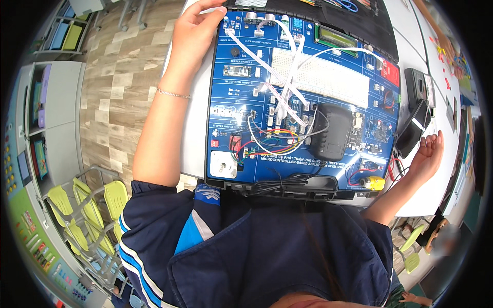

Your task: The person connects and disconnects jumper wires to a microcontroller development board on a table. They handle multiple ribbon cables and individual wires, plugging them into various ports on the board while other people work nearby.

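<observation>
A blue microcontroller trainer board (267,172) lies in an open black case in front of me. My left hand (195,36) is at the board's far left corner, thumb and fingers closed at the case's edge. My right hand (430,154) rests palm up on the table right of the case, fingers loosely apart, holding nothing. White cables (257,55) arch over a white breadboard (354,91). A black power adapter (331,131) sits on the board, its coiled cord (277,184) at the near edge. A small display (336,40) is at the far side.
The case's black lid (354,23) lies back with wires in it. A black phone-like slab (413,128) and a dark device (417,87) lie to the right. Another person's arm (434,23) reaches in at far right. Green chairs (115,200) and a cabinet (61,110) stand left.
</observation>
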The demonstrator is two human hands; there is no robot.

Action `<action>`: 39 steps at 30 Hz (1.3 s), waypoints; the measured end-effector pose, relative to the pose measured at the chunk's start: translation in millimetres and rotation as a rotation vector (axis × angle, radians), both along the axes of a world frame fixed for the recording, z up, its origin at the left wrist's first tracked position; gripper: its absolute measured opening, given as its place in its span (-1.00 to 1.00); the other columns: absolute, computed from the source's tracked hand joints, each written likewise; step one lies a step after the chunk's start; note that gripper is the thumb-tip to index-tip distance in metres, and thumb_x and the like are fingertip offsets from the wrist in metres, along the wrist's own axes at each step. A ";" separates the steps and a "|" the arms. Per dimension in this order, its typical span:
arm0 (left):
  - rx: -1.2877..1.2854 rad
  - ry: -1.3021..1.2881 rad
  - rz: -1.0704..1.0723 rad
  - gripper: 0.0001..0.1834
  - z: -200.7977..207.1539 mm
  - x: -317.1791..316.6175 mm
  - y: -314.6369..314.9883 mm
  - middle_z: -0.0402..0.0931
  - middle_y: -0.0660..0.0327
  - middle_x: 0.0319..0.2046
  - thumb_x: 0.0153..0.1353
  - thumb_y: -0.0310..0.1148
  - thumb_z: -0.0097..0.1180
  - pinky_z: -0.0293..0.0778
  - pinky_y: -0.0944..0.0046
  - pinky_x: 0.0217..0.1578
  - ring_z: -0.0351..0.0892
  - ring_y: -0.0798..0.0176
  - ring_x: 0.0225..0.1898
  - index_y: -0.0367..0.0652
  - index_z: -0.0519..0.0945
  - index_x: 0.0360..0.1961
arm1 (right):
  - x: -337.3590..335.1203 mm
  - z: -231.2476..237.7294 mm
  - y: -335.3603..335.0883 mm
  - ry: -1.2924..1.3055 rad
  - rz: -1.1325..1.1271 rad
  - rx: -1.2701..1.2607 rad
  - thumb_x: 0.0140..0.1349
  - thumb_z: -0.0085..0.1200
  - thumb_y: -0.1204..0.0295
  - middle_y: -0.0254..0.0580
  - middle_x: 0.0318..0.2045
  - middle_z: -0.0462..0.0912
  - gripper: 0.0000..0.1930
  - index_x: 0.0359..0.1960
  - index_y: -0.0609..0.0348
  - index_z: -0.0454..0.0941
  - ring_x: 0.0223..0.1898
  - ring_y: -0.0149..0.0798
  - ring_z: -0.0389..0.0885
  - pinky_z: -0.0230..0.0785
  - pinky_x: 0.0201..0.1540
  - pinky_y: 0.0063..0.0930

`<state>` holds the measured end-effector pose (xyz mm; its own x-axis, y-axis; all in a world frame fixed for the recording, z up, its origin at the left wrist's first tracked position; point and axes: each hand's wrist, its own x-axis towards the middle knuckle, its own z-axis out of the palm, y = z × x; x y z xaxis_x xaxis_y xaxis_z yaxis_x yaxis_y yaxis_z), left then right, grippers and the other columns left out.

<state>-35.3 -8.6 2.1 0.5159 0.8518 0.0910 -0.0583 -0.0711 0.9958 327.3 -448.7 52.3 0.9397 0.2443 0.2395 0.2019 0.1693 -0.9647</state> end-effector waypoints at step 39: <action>0.460 0.061 -0.020 -0.79 4.6 -1.4 0.0 0.54 0.19 0.06 0.28 -0.31 0.30 0.57 0.31 -0.01 0.58 0.31 0.07 -0.09 0.78 -0.10 | 12.5 -12.4 2.6 0.014 0.007 -0.022 0.46 0.05 0.44 -0.30 -0.32 0.61 -0.59 0.22 0.50 0.44 -0.31 -0.50 0.54 0.39 -0.19 -0.58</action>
